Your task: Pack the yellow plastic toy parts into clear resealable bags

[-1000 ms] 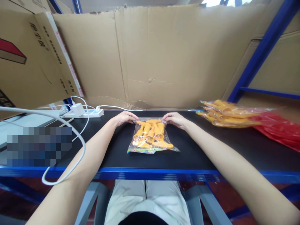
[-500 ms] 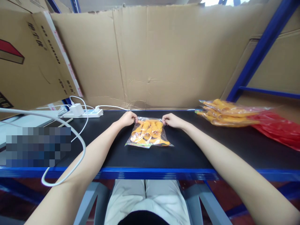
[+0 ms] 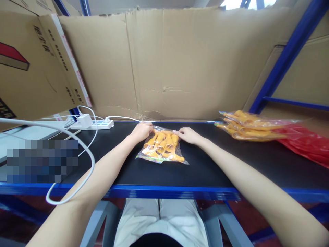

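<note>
A clear plastic bag of orange balloons (image 3: 162, 147) lies on the black bench top (image 3: 205, 168) straight ahead of me. My left hand (image 3: 141, 131) is closed on the bag's far left corner. My right hand (image 3: 186, 134) lies on the far right edge of the bag, fingers stretched flat and pointing left along the top edge. The bag's near edge has a coloured strip and rests flat on the bench.
A stack of similar filled bags (image 3: 248, 125) lies at the right, beside a red plastic bag (image 3: 308, 144). A white power strip with a plug (image 3: 89, 122) and white cables (image 3: 77, 164) sit at the left. Cardboard sheets (image 3: 164, 65) wall the back.
The bag has shifted slightly left and further from me. My right hand went from a pinch on the corner to fingers laid flat along the top edge. My left hand stays closed on its corner.
</note>
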A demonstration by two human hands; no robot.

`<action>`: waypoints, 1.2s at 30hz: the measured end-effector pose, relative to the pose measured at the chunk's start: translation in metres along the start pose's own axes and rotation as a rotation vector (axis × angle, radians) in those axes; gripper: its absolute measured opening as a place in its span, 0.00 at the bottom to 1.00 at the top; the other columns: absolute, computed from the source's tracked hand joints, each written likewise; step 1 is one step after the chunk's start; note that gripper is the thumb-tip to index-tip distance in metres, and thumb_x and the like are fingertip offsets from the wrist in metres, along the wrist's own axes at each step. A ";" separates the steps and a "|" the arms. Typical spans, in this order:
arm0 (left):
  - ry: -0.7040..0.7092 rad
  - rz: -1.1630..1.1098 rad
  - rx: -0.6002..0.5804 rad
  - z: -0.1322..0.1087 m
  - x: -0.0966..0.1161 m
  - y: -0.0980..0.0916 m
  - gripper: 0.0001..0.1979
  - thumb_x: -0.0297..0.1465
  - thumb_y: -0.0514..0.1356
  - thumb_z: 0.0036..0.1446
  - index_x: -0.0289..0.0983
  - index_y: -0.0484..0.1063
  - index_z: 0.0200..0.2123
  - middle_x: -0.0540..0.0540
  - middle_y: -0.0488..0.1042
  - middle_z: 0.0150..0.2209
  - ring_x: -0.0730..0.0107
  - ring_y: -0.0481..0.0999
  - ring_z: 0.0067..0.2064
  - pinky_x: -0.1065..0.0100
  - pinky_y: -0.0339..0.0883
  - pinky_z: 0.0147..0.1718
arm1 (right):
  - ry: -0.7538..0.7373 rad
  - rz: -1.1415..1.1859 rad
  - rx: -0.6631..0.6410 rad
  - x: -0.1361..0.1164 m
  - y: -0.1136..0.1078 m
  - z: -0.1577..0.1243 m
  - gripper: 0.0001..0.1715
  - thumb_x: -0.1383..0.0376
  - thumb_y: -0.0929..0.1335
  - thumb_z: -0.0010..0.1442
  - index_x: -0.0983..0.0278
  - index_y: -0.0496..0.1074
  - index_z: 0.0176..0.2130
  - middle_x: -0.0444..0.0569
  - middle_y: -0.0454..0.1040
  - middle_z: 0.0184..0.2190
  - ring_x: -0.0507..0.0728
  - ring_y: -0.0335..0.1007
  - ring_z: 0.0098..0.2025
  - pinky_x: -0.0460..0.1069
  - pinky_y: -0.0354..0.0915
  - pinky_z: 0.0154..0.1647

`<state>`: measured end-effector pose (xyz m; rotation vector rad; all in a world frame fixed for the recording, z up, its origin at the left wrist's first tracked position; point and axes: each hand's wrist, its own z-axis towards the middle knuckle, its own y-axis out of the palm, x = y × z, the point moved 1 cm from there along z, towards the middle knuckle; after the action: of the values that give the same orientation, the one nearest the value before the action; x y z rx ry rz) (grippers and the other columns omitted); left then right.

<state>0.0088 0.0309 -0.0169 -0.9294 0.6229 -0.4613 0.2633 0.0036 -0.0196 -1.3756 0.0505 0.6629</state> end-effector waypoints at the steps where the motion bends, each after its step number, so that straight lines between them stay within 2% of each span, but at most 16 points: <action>1: 0.021 0.031 0.018 0.001 0.001 -0.001 0.12 0.21 0.51 0.52 0.35 0.72 0.23 0.46 0.73 0.31 0.68 0.70 0.31 0.67 0.58 0.31 | 0.007 0.005 0.045 0.002 0.001 0.001 0.25 0.47 0.62 0.55 0.65 0.66 0.24 0.51 0.72 0.27 0.54 0.65 0.29 0.47 0.59 0.31; 3: 0.056 0.081 0.053 0.002 0.003 -0.003 0.11 0.21 0.51 0.53 0.34 0.73 0.26 0.45 0.73 0.30 0.68 0.70 0.31 0.66 0.58 0.32 | 0.018 0.104 0.103 0.007 0.003 0.003 0.24 0.46 0.66 0.51 0.65 0.67 0.30 0.50 0.72 0.30 0.53 0.65 0.30 0.47 0.60 0.30; 5: 0.081 0.113 0.088 0.002 0.005 -0.004 0.12 0.20 0.51 0.53 0.34 0.73 0.28 0.45 0.73 0.30 0.67 0.70 0.32 0.66 0.59 0.32 | 0.017 0.295 0.079 0.010 0.004 0.005 0.26 0.48 0.69 0.49 0.66 0.67 0.37 0.51 0.73 0.34 0.53 0.67 0.31 0.46 0.63 0.30; 9: 0.128 0.135 0.169 0.004 0.011 -0.008 0.12 0.19 0.51 0.54 0.33 0.74 0.30 0.44 0.74 0.32 0.67 0.70 0.33 0.65 0.60 0.34 | 0.000 0.501 -0.097 0.007 -0.001 0.005 0.27 0.48 0.70 0.48 0.68 0.71 0.36 0.51 0.75 0.31 0.53 0.69 0.32 0.47 0.65 0.32; 11: 0.156 0.133 0.215 0.005 0.015 -0.011 0.12 0.19 0.51 0.55 0.34 0.74 0.31 0.45 0.74 0.34 0.67 0.71 0.33 0.65 0.60 0.35 | 0.022 0.536 -0.146 0.002 -0.006 0.002 0.28 0.47 0.70 0.46 0.68 0.73 0.35 0.50 0.75 0.28 0.54 0.69 0.30 0.47 0.65 0.31; 14: 0.205 0.138 0.268 0.007 0.025 -0.017 0.13 0.19 0.50 0.56 0.34 0.74 0.31 0.45 0.75 0.34 0.68 0.71 0.34 0.66 0.60 0.35 | 0.054 0.633 -0.208 -0.006 -0.012 -0.004 0.27 0.48 0.71 0.46 0.68 0.75 0.35 0.50 0.76 0.31 0.54 0.71 0.32 0.47 0.65 0.34; 18: 0.252 0.142 0.296 0.009 0.036 -0.023 0.12 0.21 0.50 0.58 0.34 0.73 0.30 0.45 0.75 0.37 0.68 0.72 0.36 0.65 0.61 0.36 | 0.105 0.859 -0.501 -0.018 -0.011 -0.015 0.26 0.51 0.72 0.47 0.68 0.74 0.40 0.52 0.77 0.39 0.55 0.73 0.36 0.48 0.67 0.38; 20: 0.258 0.124 0.285 0.010 0.038 -0.024 0.12 0.22 0.50 0.59 0.34 0.73 0.31 0.44 0.75 0.38 0.68 0.73 0.37 0.65 0.61 0.37 | 0.127 0.996 -0.601 -0.023 -0.008 -0.017 0.26 0.55 0.74 0.46 0.68 0.73 0.41 0.53 0.76 0.39 0.56 0.74 0.36 0.49 0.69 0.39; 23: 0.216 0.066 0.282 0.009 0.035 -0.022 0.12 0.23 0.50 0.59 0.35 0.73 0.34 0.43 0.73 0.45 0.66 0.72 0.43 0.64 0.62 0.40 | 0.147 1.107 -0.578 -0.027 -0.007 -0.016 0.22 0.61 0.74 0.46 0.69 0.73 0.40 0.53 0.77 0.38 0.56 0.75 0.36 0.50 0.70 0.41; 26: 0.062 -0.020 0.300 0.007 0.021 -0.019 0.15 0.20 0.48 0.57 0.37 0.72 0.39 0.42 0.68 0.52 0.63 0.69 0.49 0.62 0.63 0.45 | 0.182 1.144 -0.437 -0.021 -0.019 -0.014 0.16 0.64 0.74 0.48 0.69 0.73 0.37 0.53 0.77 0.34 0.56 0.75 0.33 0.51 0.71 0.39; 29: -0.103 -0.079 0.273 0.001 0.000 -0.011 0.17 0.20 0.47 0.56 0.37 0.71 0.43 0.41 0.66 0.54 0.62 0.68 0.52 0.59 0.64 0.47 | 0.277 1.207 -0.174 -0.005 -0.044 -0.011 0.11 0.68 0.72 0.50 0.70 0.71 0.35 0.54 0.77 0.31 0.56 0.75 0.30 0.50 0.72 0.35; 33: -0.194 -0.109 0.208 -0.007 -0.021 0.002 0.17 0.22 0.47 0.57 0.36 0.70 0.45 0.40 0.67 0.53 0.61 0.68 0.52 0.58 0.64 0.49 | 0.377 1.380 0.394 0.026 -0.089 -0.009 0.05 0.70 0.66 0.57 0.70 0.69 0.36 0.52 0.76 0.28 0.53 0.73 0.26 0.47 0.73 0.29; 36: -0.192 -0.142 0.179 -0.009 -0.023 0.009 0.17 0.23 0.49 0.56 0.35 0.68 0.47 0.40 0.67 0.52 0.61 0.68 0.52 0.58 0.64 0.50 | 0.372 1.429 0.987 0.054 -0.124 -0.013 0.02 0.72 0.65 0.57 0.70 0.67 0.35 0.50 0.75 0.34 0.49 0.72 0.27 0.46 0.73 0.29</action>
<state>-0.0135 0.0443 -0.0215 -0.8383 0.3364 -0.5387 0.3690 0.0085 0.0657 -0.2765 1.5494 1.2618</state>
